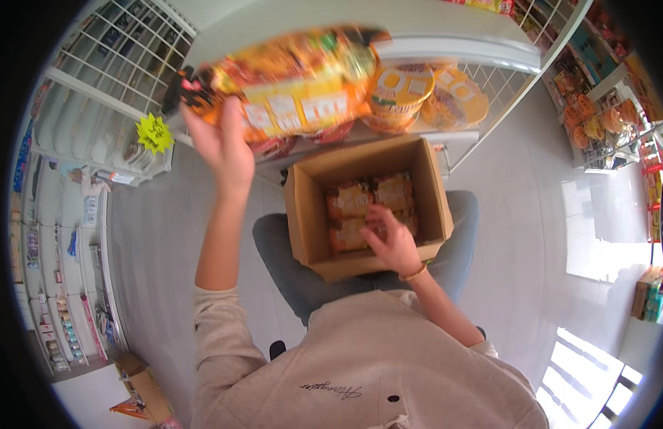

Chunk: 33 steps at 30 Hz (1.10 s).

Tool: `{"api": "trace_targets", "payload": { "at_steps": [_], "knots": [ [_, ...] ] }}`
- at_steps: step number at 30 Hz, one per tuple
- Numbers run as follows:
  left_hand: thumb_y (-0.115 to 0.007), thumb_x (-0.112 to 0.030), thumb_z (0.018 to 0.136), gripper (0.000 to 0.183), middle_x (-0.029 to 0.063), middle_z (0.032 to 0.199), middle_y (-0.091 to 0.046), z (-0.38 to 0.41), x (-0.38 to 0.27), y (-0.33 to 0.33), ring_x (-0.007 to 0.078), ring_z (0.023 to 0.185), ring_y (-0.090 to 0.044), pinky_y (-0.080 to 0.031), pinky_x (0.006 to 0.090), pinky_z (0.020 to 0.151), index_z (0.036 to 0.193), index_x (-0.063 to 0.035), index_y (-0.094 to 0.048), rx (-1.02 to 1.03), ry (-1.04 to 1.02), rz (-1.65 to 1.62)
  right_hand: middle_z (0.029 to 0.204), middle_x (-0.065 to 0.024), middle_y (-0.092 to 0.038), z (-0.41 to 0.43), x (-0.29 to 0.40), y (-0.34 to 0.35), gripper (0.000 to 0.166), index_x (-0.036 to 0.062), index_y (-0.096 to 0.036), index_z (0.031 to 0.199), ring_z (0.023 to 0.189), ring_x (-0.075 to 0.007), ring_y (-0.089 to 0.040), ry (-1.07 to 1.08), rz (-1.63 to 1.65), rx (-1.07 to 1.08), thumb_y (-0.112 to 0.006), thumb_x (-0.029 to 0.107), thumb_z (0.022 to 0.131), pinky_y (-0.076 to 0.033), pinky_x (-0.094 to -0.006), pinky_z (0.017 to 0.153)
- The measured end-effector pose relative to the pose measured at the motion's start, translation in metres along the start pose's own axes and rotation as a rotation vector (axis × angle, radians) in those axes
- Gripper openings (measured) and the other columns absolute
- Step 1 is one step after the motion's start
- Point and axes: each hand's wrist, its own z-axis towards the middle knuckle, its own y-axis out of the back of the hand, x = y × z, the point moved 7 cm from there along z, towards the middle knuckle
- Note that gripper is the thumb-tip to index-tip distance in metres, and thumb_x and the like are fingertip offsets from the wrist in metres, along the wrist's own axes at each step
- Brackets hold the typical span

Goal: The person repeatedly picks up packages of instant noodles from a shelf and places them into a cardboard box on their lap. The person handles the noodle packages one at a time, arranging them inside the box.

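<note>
My left hand (224,142) grips the left end of a large orange food packet (294,88), blurred by motion, held up in front of the shelf. The fingers behind it are hidden. On my lap rests an open cardboard box (304,214), its flaps folded outward. Inside lie several orange packets (350,201), set side by side. My right hand (391,238) reaches into the box, fingers spread a little above the packets; whether they touch one I cannot tell.
Before me, a white shelf (363,43) stands over a lower tier with instant-noodle bowls (401,88). Wire mesh panels (122,48) flank it. Stocked shelves (68,268) line the left side, and a display rack (599,123) stands at right. Another carton (146,386) lies behind on the left.
</note>
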Motion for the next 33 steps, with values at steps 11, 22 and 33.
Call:
{"api": "trace_targets", "payload": {
  "at_steps": [11, 22, 33],
  "knots": [
    [-0.059, -0.011, 0.099, 0.053, 0.0239, 0.138, -0.055, -0.245, 0.075, 0.005, 0.0328, 0.125, -0.056, -0.045, 0.0352, 0.104, 0.145, 0.0036, -0.038, 0.554, 0.838, 0.125, 0.114, -0.0065, -0.069, 0.009, -0.036, 0.01, 0.049, -0.001, -0.054, 0.129, 0.102, -0.0119, -0.064, -0.237, 0.269, 0.031, -0.08, 0.015, 0.09, -0.056, -0.0296, 0.084],
    [-0.073, -0.017, 0.087, 0.014, 0.0057, 0.095, -0.069, -0.255, 0.063, 0.004, 0.0245, 0.097, -0.065, -0.043, 0.0431, 0.104, 0.096, -0.0086, -0.068, 0.777, 0.171, 0.702, 0.098, -0.0232, -0.073, 0.102, -0.047, 0.012, 0.065, -0.0004, -0.062, 0.128, 0.091, -0.0329, -0.073, -0.194, -0.737, 0.313, -0.074, 0.047, 0.086, -0.057, -0.0417, 0.079],
    [-0.07, -0.007, 0.084, 0.008, 0.0036, 0.081, -0.068, -0.253, 0.064, 0.004, 0.023, 0.082, -0.066, -0.045, 0.0406, 0.098, 0.088, -0.0101, -0.065, 0.685, 0.151, 0.616, 0.12, -0.0253, -0.07, 0.11, -0.339, -0.104, 0.069, 0.0039, -0.071, 0.122, 0.113, -0.0342, -0.067, -0.439, -0.858, 0.703, -0.076, 0.054, 0.074, -0.053, -0.0426, 0.095]
  ]
}}
